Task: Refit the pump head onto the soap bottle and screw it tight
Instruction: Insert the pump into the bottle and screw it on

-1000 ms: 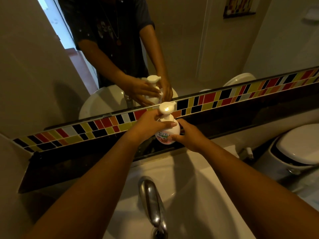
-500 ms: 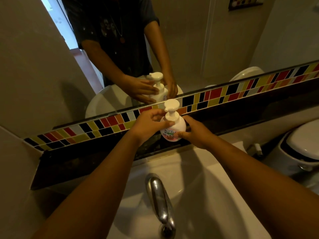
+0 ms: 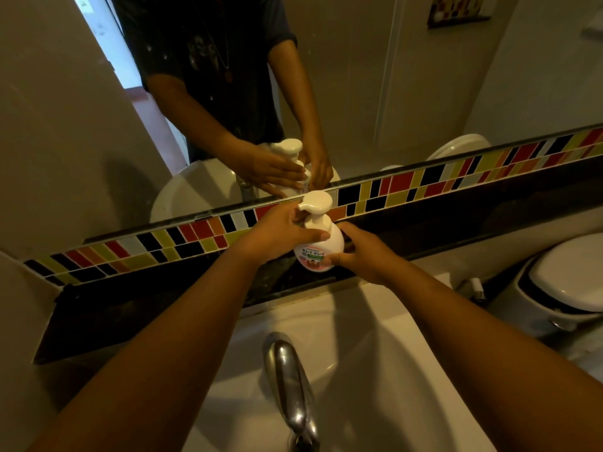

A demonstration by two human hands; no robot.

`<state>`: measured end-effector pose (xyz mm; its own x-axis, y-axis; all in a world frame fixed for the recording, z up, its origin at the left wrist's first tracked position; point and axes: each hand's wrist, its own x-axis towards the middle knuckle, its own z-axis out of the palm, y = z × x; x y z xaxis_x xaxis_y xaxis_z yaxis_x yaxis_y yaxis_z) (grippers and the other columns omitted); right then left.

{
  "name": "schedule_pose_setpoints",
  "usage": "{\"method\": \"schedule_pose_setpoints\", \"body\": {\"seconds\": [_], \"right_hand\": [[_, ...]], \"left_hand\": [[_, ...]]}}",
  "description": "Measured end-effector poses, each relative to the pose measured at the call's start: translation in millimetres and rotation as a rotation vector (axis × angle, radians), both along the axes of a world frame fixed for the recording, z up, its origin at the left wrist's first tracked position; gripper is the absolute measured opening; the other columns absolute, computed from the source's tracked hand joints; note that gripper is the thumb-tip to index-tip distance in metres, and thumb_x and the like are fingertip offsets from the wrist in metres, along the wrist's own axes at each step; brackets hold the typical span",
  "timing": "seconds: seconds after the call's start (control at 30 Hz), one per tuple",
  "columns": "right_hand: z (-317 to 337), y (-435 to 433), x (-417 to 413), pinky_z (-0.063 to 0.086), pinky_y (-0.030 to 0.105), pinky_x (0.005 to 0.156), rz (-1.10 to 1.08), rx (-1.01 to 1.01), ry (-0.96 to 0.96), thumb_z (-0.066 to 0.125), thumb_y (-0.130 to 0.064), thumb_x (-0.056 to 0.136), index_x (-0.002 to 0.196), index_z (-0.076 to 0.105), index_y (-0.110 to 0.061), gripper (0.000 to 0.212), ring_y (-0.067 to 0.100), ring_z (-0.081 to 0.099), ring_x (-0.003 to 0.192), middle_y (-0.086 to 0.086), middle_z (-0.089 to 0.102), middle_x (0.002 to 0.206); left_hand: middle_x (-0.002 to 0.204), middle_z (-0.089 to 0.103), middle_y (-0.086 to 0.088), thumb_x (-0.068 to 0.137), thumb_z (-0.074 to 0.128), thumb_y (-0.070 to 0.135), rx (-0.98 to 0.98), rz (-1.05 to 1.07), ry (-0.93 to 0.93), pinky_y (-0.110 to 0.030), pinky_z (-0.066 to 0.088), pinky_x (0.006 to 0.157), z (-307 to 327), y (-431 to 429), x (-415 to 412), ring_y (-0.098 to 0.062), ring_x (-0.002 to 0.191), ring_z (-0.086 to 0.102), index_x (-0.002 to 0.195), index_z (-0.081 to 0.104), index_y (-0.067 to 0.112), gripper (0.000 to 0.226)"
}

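A round white soap bottle (image 3: 321, 252) with a pink and green label stands on the dark ledge (image 3: 424, 230) below the mirror. Its white pump head (image 3: 316, 203) sits upright on the neck, spout pointing left. My left hand (image 3: 277, 234) wraps the neck and collar just under the pump head, thumb across the front. My right hand (image 3: 362, 252) grips the bottle's body from the right side, fingers partly hidden behind it.
A white basin (image 3: 375, 370) with a chrome tap (image 3: 290, 383) lies below my arms. A coloured tile strip (image 3: 456, 177) runs under the mirror (image 3: 391, 93), which reflects a person and the bottle. A white toilet (image 3: 571, 278) stands at the right.
The pump head's spout has turned towards the left under my left hand. The bottle stays on the ledge in my right hand. The view has shifted slightly.
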<state>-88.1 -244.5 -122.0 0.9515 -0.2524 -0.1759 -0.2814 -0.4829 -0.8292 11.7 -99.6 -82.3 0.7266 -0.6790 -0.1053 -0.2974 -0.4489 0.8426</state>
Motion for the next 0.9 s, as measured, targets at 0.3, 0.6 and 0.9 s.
{"method": "schedule_pose_setpoints", "body": {"seconds": [0.3, 0.6, 0.9], "right_hand": [[-7.5, 18.0, 6.4, 0.041, 0.052, 0.105, -0.088, 0.052, -0.072, 0.076, -0.023, 0.075, 0.136, 0.042, -0.013, 0.071, 0.031, 0.050, 0.127, 0.013, 0.052, 0.139], [-11.8, 8.3, 10.4, 0.047, 0.052, 0.100, -0.068, -0.027, -0.063, 0.078, -0.033, 0.071, 0.133, 0.048, -0.019, 0.071, 0.027, 0.056, 0.120, 0.008, 0.058, 0.133], [-14.0, -6.1, 19.1, 0.050, 0.047, 0.097, 0.046, -0.034, -0.056, 0.083, -0.030, 0.066, 0.133, 0.048, -0.023, 0.076, 0.023, 0.059, 0.116, 0.003, 0.061, 0.130]], "left_hand": [[0.137, 0.057, -0.006, 0.075, 0.080, 0.026, -0.096, 0.197, -0.004, -0.043, 0.047, 0.100, -19.5, -13.4, -16.3, -0.025, 0.125, 0.054, 0.138, 0.046, 0.018, 0.073], [0.134, 0.060, -0.006, 0.076, 0.079, 0.024, -0.128, 0.165, -0.019, -0.030, 0.047, 0.085, -23.7, -11.4, -14.7, -0.023, 0.120, 0.057, 0.136, 0.051, 0.017, 0.067], [0.131, 0.062, -0.002, 0.076, 0.080, 0.024, -0.100, 0.030, 0.045, -0.033, 0.051, 0.094, -17.9, -5.7, 0.5, -0.016, 0.115, 0.059, 0.136, 0.050, 0.017, 0.068]]}}
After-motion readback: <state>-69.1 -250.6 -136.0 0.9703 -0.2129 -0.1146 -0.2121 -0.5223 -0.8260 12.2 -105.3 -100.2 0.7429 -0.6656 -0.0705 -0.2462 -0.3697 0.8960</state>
